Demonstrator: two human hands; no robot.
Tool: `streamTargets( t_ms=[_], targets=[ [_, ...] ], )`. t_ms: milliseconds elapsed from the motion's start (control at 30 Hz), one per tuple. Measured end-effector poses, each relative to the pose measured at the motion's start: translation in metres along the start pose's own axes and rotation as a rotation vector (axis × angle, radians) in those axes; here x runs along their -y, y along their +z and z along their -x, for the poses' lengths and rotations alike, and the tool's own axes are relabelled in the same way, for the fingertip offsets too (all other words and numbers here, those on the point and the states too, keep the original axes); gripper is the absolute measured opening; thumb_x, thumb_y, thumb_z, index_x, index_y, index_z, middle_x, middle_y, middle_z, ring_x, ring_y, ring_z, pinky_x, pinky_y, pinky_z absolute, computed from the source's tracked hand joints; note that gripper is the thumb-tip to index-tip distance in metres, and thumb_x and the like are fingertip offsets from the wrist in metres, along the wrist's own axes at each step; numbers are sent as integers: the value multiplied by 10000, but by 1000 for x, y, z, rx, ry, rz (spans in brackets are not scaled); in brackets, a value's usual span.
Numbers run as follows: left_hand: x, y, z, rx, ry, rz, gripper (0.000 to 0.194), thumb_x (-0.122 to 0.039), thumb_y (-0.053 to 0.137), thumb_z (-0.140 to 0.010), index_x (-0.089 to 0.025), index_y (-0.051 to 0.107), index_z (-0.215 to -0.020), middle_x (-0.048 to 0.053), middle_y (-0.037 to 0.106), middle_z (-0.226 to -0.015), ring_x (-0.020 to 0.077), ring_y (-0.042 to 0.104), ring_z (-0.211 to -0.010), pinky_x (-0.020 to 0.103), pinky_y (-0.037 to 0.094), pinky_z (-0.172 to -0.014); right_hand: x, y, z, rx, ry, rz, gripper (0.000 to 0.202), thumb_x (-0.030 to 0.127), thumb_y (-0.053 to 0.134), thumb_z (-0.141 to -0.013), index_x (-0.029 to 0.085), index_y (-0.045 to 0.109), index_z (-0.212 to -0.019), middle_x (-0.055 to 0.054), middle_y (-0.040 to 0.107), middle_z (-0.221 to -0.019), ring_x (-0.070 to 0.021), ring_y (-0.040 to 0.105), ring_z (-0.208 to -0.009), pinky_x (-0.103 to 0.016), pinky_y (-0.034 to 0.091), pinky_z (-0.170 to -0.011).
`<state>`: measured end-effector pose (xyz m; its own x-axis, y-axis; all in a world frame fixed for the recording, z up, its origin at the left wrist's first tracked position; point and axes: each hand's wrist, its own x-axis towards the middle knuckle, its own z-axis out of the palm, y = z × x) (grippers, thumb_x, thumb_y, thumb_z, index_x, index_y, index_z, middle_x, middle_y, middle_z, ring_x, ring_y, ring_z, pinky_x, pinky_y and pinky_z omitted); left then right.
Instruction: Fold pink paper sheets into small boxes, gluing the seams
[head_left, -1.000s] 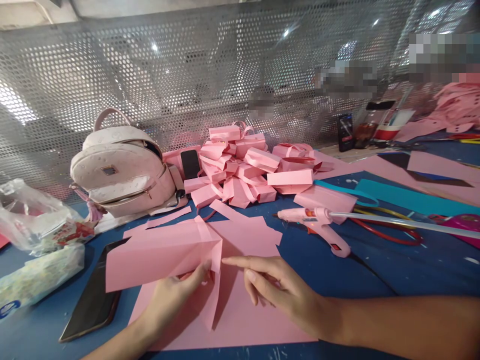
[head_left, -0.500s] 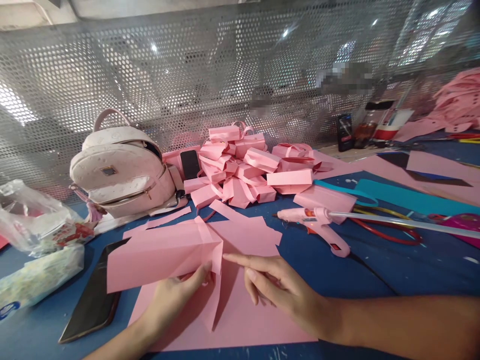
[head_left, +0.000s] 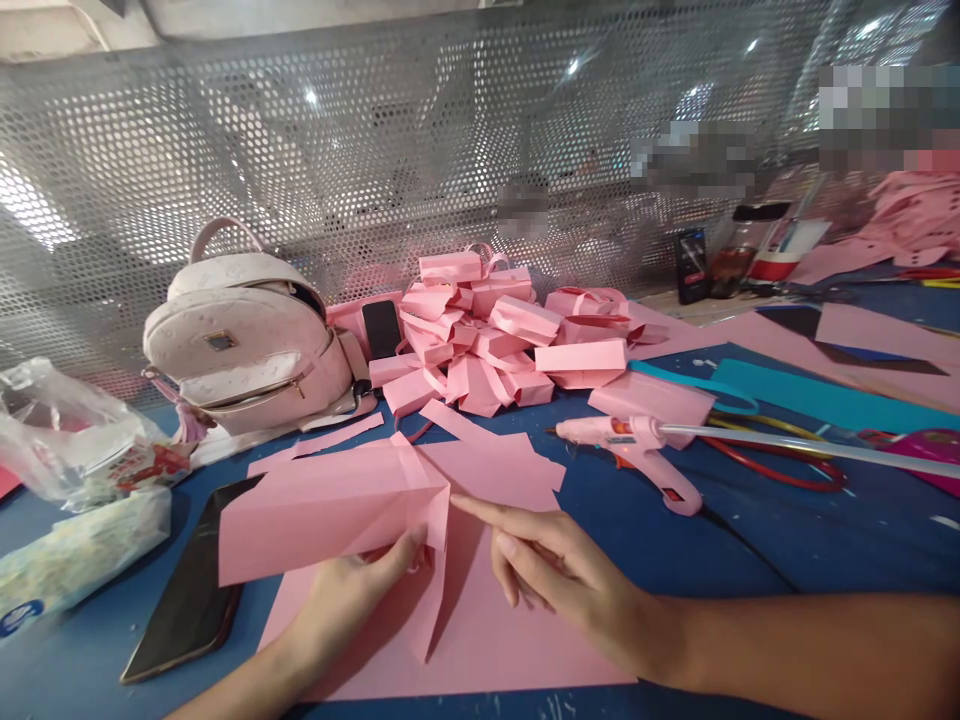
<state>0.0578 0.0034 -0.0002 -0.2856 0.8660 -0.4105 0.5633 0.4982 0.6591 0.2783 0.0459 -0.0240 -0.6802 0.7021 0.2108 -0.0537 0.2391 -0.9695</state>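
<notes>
A folded pink paper piece (head_left: 315, 515) is raised above flat pink sheets (head_left: 525, 640). My left hand (head_left: 349, 595) is closed on its lower right part, thumb on the near face and the other fingers hidden behind the paper. Just right of the folded edge is my right hand (head_left: 562, 570), its index finger stretched toward the paper, the other fingers loosely curled and nothing held. Whether that fingertip touches the edge is hard to tell. A pink glue gun (head_left: 637, 450) with a long clear stick lies beyond my right hand.
Behind the sheets is a heap of folded pink pieces (head_left: 487, 340). A pale backpack (head_left: 247, 340), a dark phone (head_left: 191, 590) and plastic bags (head_left: 82, 540) stand or lie at the left. Teal strips (head_left: 832, 385) and a red-yellow coil (head_left: 780, 465) are at the right.
The view has shifted very slightly. Both hands and the folded paper keep nearly the same pose. At the upper right, a blurred shape has come into view.
</notes>
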Motion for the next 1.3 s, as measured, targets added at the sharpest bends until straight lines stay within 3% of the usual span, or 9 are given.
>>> streamTargets(
  t_ms=[467,633,767,867,1033,1300],
  targets=[
    [-1,-1,0,-5,50,25,474,-603,489,-815,-241,773,-706,15,795,-911,303,686,-1012,308,536,-837,-1,0,2,-47,-6,-19,510,463,383,-1037,190,458,-1461,19,537,-664,-85,406,-533,-214,341,-488],
    [2,2,-2,-40,58,34,457,-590,495,-819,-263,754,-634,5,794,-847,285,697,-961,289,531,-821,1,1,3,-99,29,-67,384,450,377,-1040,174,566,-1229,36,507,-658,-73,406,-509,-200,330,-464],
    [6,3,-4,-57,70,50,431,-574,527,-818,-260,752,-628,-7,790,-826,273,695,-958,269,522,-821,-3,3,4,-107,68,-121,237,450,467,-1006,214,481,-986,53,478,-678,-77,409,-542,-185,342,-478],
    [7,4,-5,-50,82,55,442,-578,531,-820,-248,757,-633,1,791,-825,277,698,-949,273,527,-815,-9,3,4,-122,80,-120,258,427,537,-977,228,404,-881,70,410,-692,-73,377,-561,-184,319,-498],
    [4,3,-3,-54,83,53,459,-567,525,-835,-225,765,-645,27,795,-840,302,702,-964,295,546,-794,-10,4,2,-142,16,-33,308,411,553,-959,225,353,-816,72,331,-715,-79,284,-571,-209,276,-519],
    [2,2,-1,-62,86,26,445,-557,509,-851,-260,761,-635,12,801,-854,297,706,-972,288,561,-793,-6,3,1,-123,34,9,300,407,539,-963,223,364,-803,77,340,-661,-84,273,-550,-222,257,-508]
  ],
)
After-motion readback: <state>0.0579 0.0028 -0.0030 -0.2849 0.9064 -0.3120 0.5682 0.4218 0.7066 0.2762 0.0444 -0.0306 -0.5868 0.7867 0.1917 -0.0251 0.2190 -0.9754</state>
